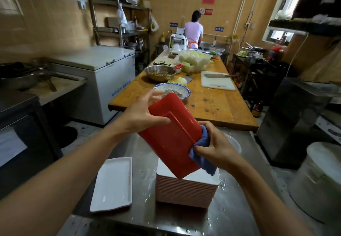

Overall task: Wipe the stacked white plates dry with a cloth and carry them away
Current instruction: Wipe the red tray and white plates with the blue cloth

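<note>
- On the wet stainless-steel counter [140, 163] in the foreground: a tall stack of rectangular plates [186, 189], white on top with reddish rims showing down the side. Water drops lie around it.
- Above the stack, a rectangular plate with a red underside [171, 136] is held tilted, underside to the camera; its lower corner sits over or on the stack top, contact hard to make out. Its upper face is hidden.
- Left hand [145, 112] grips the plate's upper left edge, thumb curled on the red underside, fingers wrapped behind and partly blurred.
- Right hand [215, 143] pinches a blue cloth [203, 154] against the plate's right edge; fingers curl round the cloth, which hangs below the hand over the stack.
- Left of the stack, apart from it, a single white rectangular plate [112, 182] lies face up on the counter.
- A round metal basin rim [234, 141] shows behind the right hand, mostly hidden.
- Beyond the counter, a long wooden table [212, 103] carries a blue-patterned bowl [177, 88], partly covered by the red plate, a steel bowl [159, 72], a white cutting board [217, 80] with a cleaver and chopped vegetables.
- At the far end a person in a pale top [193, 31] stands back turned.
- Right edge: a white bucket [321, 180], cut off by the frame.
</note>
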`<state>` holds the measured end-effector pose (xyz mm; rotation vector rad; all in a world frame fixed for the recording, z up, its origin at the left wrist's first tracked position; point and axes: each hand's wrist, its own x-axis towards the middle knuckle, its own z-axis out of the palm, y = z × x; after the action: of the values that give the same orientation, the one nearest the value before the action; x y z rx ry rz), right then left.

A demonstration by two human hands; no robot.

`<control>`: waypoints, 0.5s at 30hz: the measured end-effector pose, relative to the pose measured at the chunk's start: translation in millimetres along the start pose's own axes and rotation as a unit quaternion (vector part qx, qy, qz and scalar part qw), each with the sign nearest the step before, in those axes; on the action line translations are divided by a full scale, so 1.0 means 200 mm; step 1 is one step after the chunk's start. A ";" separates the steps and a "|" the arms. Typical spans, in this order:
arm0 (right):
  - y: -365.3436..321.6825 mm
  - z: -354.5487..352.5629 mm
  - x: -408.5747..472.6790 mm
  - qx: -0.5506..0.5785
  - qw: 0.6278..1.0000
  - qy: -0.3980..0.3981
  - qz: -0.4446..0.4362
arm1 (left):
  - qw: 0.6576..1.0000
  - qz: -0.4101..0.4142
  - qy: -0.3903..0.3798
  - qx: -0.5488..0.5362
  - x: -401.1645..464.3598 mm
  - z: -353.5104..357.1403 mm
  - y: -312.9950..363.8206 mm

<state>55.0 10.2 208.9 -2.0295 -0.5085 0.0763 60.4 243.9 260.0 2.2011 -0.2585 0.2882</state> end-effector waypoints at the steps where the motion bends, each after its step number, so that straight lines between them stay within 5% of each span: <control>1: 0.00 -0.02 0.00 -0.009 1.000 -0.007 -0.007 | 0.998 0.000 -0.049 -0.030 0.00 -0.02 0.01; 5: -0.04 -0.07 0.01 -0.057 0.998 -0.018 -0.034 | 0.985 -0.031 -0.112 -0.128 -0.04 -0.01 -0.02; 15: -0.26 0.12 0.12 -0.150 0.969 0.087 -0.174 | 0.969 -0.077 0.002 -0.233 -0.14 0.04 0.00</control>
<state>54.1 60.2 244.8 -2.1789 -0.7929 -0.4117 35.6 239.1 246.6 1.7418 -0.1351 0.1279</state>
